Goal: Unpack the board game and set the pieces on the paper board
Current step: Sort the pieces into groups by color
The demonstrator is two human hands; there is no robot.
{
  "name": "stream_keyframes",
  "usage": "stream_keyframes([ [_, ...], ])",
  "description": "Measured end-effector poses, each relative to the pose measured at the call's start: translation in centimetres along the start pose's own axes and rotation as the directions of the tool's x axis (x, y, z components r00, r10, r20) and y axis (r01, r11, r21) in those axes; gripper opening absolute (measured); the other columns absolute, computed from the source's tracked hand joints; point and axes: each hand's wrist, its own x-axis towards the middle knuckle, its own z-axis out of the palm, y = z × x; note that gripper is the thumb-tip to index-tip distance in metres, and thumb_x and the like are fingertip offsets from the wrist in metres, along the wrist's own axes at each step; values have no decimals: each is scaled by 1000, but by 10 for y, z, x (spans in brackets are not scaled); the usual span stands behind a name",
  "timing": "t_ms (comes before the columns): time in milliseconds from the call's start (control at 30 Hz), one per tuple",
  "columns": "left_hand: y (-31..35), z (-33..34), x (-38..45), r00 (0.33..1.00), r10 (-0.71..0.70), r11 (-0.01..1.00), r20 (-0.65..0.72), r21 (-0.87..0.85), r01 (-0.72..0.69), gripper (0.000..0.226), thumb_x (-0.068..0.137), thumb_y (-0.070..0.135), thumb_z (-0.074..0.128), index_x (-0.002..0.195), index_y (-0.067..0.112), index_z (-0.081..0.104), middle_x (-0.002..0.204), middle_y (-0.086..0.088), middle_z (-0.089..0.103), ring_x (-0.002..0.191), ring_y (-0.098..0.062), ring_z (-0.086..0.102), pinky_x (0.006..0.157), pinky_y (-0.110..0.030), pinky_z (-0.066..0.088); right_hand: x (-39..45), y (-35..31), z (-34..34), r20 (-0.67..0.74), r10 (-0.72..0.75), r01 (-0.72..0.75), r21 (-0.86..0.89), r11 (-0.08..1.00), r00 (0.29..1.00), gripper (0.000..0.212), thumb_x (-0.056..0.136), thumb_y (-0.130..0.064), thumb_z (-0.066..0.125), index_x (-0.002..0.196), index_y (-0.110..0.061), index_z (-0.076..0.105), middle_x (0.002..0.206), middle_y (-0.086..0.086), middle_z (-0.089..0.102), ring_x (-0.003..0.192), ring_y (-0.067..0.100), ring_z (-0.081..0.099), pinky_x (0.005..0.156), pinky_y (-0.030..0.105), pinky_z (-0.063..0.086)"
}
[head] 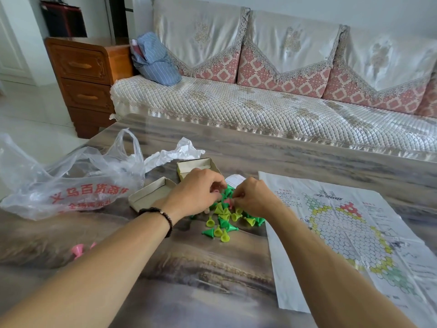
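Note:
A heap of small green and yellow cone-shaped game pieces lies on the table left of the paper board, which is spread flat with a honeycomb track printed on it. My left hand and my right hand meet over the top of the heap, fingers curled down into it. A pink piece shows between the fingertips of my right hand, which pinches it. What my left fingers hold is hidden. Two pink pieces lie apart at the left. The two open box halves stand behind the hands.
A clear plastic shopping bag with red print lies at the left of the table, crumpled white wrapping behind the box. A sofa runs along the far table edge, a wooden drawer cabinet at its left.

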Motion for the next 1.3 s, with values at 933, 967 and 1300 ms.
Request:
stream_keyframes([
  [933, 28, 27, 31, 992, 75, 972, 101, 217, -96, 16, 86, 8, 62, 94, 17, 73, 89, 0, 70, 85, -15, 62, 72, -25, 47, -42, 41, -11, -314, 55, 38, 283, 958, 948, 10, 86, -17, 66, 81, -15, 75, 70, -8, 65, 63, -2, 54, 49, 4, 38],
  [967, 28, 24, 29, 994, 78, 979, 76, 183, -91, 15, 86, 8, 64, 94, 17, 73, 89, 1, 70, 83, -14, 61, 70, -22, 44, -43, 40, -13, -319, 60, 37, 291, 956, 946, 10, 86, -17, 67, 81, -15, 75, 70, -8, 64, 63, -2, 54, 50, 4, 39],
  [1300, 9, -26, -43, 998, 40, 998, -57, 40, -38, 13, 83, 13, 72, 93, 20, 75, 78, 13, 65, 77, -5, 61, 69, -21, 48, -60, -19, -10, -297, -23, 118, 306, 945, 954, 8, 82, -19, 69, 75, -17, 73, 57, -14, 57, 54, 1, 53, 48, 9, 36],
])
